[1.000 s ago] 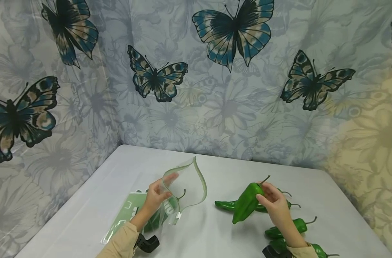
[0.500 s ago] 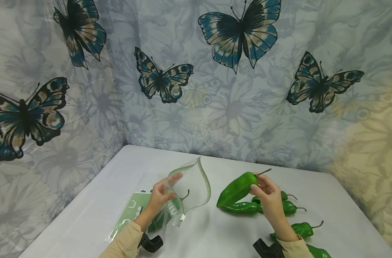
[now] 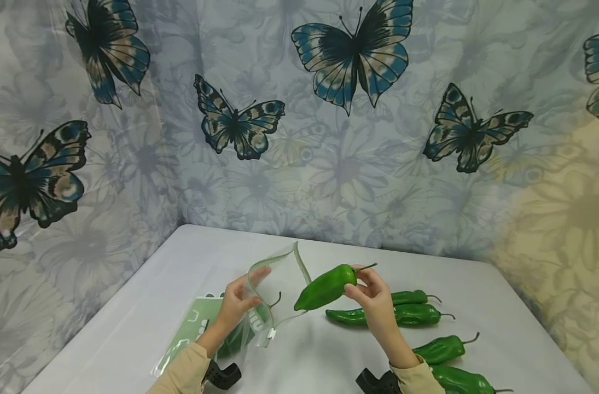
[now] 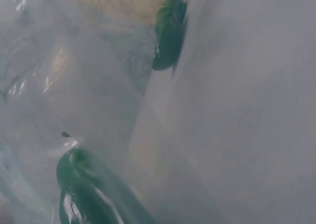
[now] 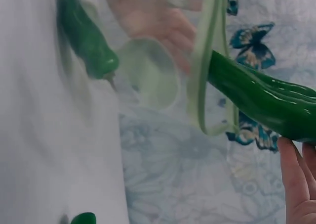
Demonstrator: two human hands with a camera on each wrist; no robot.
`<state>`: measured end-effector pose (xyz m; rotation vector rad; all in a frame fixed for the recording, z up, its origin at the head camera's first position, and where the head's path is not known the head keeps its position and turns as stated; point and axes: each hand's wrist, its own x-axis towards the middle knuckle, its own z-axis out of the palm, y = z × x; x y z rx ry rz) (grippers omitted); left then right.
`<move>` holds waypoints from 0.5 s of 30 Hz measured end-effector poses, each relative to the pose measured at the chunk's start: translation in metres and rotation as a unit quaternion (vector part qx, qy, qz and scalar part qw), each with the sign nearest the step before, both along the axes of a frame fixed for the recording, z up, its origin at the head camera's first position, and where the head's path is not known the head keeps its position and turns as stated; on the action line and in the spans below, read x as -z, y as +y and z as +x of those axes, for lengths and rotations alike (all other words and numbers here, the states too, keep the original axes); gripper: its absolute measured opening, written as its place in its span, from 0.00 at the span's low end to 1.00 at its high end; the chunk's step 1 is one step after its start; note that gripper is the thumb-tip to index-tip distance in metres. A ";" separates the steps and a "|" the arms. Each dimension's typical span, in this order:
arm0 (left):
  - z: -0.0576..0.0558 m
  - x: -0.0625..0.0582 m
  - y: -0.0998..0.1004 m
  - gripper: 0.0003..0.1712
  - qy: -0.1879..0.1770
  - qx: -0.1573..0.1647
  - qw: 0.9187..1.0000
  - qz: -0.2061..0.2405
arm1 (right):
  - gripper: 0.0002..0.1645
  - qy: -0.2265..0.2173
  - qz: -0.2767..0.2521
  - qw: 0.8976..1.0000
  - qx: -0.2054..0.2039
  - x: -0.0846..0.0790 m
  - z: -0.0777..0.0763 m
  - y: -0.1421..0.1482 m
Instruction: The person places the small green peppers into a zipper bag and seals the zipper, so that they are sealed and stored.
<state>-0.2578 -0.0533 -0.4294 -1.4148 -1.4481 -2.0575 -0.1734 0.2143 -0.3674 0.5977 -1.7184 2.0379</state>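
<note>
Green pepper (image 3: 325, 287), likely light, firm and slick, is best held near its stem (image 3: 366, 267), as the right hand (image 3: 376, 300) pinches it at the clear bag's (image 3: 302, 264) mouth, left hand (image 3: 236, 302) gripping the bag.

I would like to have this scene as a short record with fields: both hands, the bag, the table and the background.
Left hand: holds the zip bag, mouth open
Right hand: holds a green pepper near its stem; tip at the bag's mouth, entry unclear
In the bag: a bagged pepper, stem towards the mouth
Table: white; loose green peppers lie on its right side
Background: butterfly-print backdrop
</note>
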 end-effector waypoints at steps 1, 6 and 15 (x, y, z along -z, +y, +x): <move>0.000 0.000 0.000 0.39 0.000 0.000 1.000 -0.001 | 0.22 -0.002 0.009 1.000 0.001 0.001 0.000 -0.002; 0.001 0.000 0.002 0.39 0.000 0.006 1.000 -0.002 | 0.21 0.000 0.046 0.999 -0.012 0.006 -0.001 -0.011; -0.001 0.002 0.001 0.40 0.004 0.016 1.000 0.003 | 0.19 -0.029 0.111 0.993 -0.006 0.006 -0.007 -0.027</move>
